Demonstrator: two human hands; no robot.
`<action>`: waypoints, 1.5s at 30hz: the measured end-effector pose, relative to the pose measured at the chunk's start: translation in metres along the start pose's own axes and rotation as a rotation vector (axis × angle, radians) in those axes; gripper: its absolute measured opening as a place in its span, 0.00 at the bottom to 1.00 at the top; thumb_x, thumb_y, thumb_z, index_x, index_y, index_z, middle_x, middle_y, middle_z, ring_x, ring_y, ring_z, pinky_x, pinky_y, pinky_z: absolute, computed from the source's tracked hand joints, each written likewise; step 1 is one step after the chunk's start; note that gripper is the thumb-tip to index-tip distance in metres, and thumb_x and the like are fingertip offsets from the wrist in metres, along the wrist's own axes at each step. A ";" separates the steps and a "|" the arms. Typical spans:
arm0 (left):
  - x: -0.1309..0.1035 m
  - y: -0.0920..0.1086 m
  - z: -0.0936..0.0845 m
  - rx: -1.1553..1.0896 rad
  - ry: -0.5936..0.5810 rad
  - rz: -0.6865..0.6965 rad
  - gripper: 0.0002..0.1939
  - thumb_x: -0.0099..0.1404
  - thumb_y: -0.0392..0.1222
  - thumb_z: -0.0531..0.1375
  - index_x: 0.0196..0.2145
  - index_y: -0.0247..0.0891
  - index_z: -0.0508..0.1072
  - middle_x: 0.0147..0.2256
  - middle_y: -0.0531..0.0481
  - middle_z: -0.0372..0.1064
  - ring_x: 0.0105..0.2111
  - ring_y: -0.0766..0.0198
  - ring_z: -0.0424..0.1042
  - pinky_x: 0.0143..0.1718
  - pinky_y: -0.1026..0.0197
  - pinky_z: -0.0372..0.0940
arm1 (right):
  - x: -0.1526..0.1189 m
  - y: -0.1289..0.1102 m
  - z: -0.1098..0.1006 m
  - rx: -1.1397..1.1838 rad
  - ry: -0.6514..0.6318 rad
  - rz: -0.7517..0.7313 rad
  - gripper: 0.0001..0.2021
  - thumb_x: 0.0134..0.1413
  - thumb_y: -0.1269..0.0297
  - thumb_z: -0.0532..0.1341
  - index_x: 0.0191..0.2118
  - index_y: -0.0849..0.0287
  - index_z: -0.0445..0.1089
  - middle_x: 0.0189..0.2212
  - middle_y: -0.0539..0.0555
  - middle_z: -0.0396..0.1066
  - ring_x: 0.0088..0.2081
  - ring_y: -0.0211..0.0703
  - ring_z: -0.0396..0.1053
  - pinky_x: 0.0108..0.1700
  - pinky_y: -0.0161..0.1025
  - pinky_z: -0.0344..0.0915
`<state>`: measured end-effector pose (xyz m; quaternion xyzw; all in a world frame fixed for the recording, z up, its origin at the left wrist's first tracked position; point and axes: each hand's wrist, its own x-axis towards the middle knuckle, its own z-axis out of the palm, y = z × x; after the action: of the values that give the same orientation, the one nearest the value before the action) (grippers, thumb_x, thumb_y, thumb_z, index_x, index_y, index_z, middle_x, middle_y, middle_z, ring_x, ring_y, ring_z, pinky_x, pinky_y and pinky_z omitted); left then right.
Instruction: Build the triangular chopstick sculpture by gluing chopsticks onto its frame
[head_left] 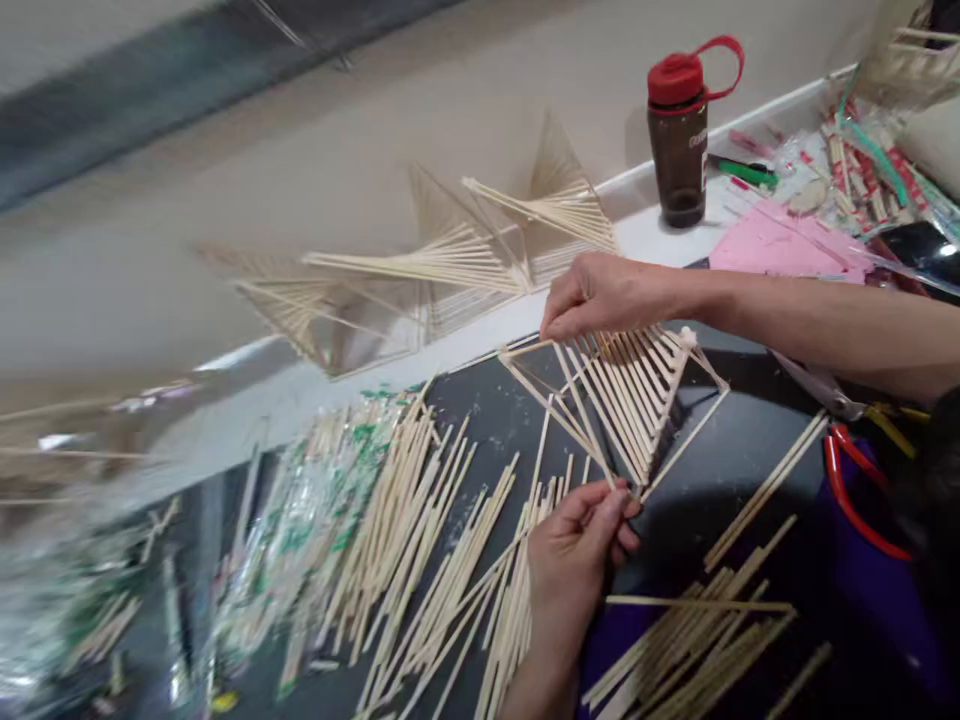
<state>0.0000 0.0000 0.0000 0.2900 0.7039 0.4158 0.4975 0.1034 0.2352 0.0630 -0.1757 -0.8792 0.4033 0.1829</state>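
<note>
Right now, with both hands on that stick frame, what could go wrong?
The left hand and right hand pinch the stick frame at separate corners, so uneven pressure could bow a thin stick or loosen a joint. Loose sticks lie right beside the left forearm; a sweep of that arm might scatter them. The bottle stands beyond the right forearm and could be knocked if that arm swings outward, though this seems less likely.
</note>
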 end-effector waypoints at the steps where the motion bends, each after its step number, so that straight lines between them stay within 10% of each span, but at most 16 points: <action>1: 0.001 0.000 0.000 -0.003 0.003 0.004 0.13 0.57 0.46 0.65 0.33 0.32 0.77 0.24 0.50 0.75 0.17 0.73 0.67 0.17 0.72 0.60 | -0.001 0.000 -0.001 0.005 0.003 -0.004 0.08 0.51 0.76 0.60 0.34 0.68 0.78 0.29 0.54 0.75 0.31 0.35 0.66 0.35 0.32 0.61; 45: -0.001 0.002 0.012 0.018 0.015 0.091 0.08 0.54 0.39 0.66 0.31 0.35 0.73 0.22 0.53 0.74 0.15 0.73 0.66 0.16 0.72 0.61 | -0.011 -0.026 -0.003 -0.134 0.008 0.051 0.11 0.51 0.82 0.58 0.36 0.80 0.77 0.15 0.42 0.49 0.23 0.24 0.48 0.25 0.27 0.42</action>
<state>0.0114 0.0039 0.0002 0.3229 0.6973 0.4339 0.4704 0.1099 0.2159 0.0831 -0.2115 -0.8988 0.3473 0.1637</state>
